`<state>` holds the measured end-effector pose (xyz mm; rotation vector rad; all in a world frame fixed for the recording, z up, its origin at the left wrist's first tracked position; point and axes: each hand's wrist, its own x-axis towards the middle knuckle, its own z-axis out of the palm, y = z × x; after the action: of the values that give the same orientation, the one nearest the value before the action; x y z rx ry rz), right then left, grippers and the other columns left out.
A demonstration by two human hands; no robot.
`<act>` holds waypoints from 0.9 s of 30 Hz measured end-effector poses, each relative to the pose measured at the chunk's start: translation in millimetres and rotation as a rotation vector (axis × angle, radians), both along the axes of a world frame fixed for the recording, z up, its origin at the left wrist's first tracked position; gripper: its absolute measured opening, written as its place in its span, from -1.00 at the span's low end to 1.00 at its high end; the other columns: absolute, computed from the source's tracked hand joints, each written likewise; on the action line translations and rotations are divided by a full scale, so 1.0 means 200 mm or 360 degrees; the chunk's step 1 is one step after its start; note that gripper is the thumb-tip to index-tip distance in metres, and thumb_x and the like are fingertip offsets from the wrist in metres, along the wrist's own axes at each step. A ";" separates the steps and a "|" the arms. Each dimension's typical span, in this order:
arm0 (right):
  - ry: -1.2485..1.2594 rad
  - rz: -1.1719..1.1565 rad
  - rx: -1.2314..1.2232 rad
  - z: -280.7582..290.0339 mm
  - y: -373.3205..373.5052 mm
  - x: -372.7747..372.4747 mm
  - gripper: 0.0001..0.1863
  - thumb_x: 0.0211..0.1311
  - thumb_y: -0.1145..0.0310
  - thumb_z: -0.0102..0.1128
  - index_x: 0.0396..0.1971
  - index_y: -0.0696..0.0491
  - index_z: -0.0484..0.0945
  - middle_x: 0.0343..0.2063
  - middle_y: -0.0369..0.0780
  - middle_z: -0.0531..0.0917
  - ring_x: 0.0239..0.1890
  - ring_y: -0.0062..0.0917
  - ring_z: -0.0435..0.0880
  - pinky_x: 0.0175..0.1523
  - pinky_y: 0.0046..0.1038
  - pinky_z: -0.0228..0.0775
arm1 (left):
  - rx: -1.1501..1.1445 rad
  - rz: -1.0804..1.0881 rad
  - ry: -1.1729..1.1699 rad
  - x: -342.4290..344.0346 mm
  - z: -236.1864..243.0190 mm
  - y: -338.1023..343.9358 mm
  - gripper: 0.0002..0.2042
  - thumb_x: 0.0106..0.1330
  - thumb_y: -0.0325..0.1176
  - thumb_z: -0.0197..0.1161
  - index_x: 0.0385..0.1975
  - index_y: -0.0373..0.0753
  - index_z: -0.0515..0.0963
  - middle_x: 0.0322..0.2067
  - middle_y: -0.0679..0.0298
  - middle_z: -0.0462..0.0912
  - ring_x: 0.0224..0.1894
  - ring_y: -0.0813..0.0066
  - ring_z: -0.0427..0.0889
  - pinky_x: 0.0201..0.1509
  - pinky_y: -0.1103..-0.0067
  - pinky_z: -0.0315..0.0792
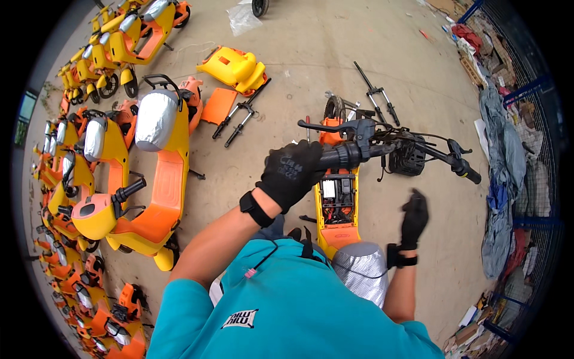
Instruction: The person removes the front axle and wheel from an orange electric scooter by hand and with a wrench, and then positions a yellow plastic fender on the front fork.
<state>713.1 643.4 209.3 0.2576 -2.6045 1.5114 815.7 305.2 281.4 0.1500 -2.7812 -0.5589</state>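
Note:
My left hand (292, 173), in a black glove, is wrapped round the left grip of a scooter's handlebar (339, 157). A brake lever (326, 127) juts out beyond that grip. To the right of the scooter, my right hand (415, 216), also gloved in black, is apart from the handlebar. It is blurred, with fingers stretched forward and nothing visible in them. The scooter's yellow body has an uncovered bay (338, 200) with wiring and a white box inside. Behind this lie an orange panel (339, 236) and a seat in silver foil (362, 272).
Yellow and orange scooters (170, 179) stand in rows at left. On the concrete lie a yellow body shell (236, 69), an orange panel (219, 106) and front forks (242, 116), with another fork (376, 94) farther right. Grey sheeting (502, 161) and scrap line the right-hand wire fence.

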 end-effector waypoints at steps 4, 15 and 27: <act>-0.0516 0.0642 -0.0191 0.10 -0.44 0.33 -0.64 0.56 0.22 -0.02 0.10 0.17 0.53 -0.46 -0.35 0.64 -0.43 -0.78 0.53 -0.29 -0.63 0.37 | -0.0021 -0.0096 0.0053 -0.02 0.01 0.04 -0.72 0.12 -0.21 0.41 -0.26 -0.12 0.49 -0.38 0.22 0.59 -0.37 0.23 0.69 -0.39 0.31 0.56; -0.0492 0.0409 -0.0703 0.29 -0.94 0.34 -0.66 0.56 0.38 -0.09 0.18 0.22 0.45 0.09 -0.16 0.60 0.11 -0.46 0.58 0.23 -0.43 0.41 | 0.0786 -0.0864 0.0016 -0.15 -0.03 -0.01 -0.74 0.21 -0.42 0.20 -0.11 -0.32 0.51 -0.24 0.08 0.57 -0.16 0.16 0.64 -0.22 0.35 0.58; -0.0682 -0.0240 -0.0335 0.45 -1.16 0.36 -0.59 0.62 0.26 -0.18 0.21 0.22 0.42 0.03 -0.12 0.63 0.02 -0.43 0.64 0.13 -0.47 0.48 | 0.1270 -0.1272 -0.0192 -0.30 -0.11 -0.11 -0.57 0.28 -0.33 0.13 0.00 -0.55 0.28 -0.43 -0.05 0.58 -0.47 0.09 0.65 -0.50 0.31 0.50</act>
<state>785.9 410.4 299.5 -0.3103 -2.6486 1.9422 756.3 283.7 258.8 -0.8111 -2.4567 -1.8599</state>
